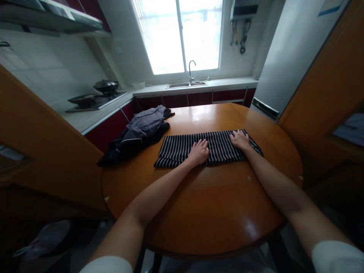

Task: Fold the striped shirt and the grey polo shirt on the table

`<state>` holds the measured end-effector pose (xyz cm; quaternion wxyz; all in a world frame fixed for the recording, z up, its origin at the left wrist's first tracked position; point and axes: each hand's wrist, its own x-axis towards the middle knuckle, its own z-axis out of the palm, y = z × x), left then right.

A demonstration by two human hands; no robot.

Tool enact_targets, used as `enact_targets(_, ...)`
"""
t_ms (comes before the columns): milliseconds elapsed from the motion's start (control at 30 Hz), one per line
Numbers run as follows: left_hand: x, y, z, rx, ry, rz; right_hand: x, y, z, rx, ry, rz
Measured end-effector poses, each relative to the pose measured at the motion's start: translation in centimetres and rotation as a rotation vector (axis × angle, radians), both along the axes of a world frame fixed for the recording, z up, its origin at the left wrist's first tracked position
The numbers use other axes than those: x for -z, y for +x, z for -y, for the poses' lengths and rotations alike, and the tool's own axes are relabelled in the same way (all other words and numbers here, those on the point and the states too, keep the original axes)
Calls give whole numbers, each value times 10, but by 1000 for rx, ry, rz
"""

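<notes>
A black garment with thin white stripes [182, 148] lies folded into a long flat band across the round wooden table [204, 212]. My left hand [199, 151] rests flat on its middle, fingers stretched out. My right hand [240, 139] lies flat on its right part, fingers spread. Neither hand grips anything. A crumpled grey and dark garment [142, 131] sits in a heap at the table's left edge, apart from both hands.
Behind the table runs a counter with a sink and tap [191, 77] under a bright window. A wok [106, 85] stands on the stove at the left. A grey fridge [287, 57] stands at the right, beside wooden panels.
</notes>
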<state>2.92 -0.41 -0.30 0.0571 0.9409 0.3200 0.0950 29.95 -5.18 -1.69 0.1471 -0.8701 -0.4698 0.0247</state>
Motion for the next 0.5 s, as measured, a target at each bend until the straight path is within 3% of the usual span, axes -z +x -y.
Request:
enact_targets(233,-1,-1,2,9,-14,15,-6,-5,4,48,128,55)
enact_targets(367,-2,-1,2,3,-13,20,-12,-35,2,-156,217,81)
enact_targets(500,-2,0,2,-1,2,-1,-9,-68,-4,-404,173,63)
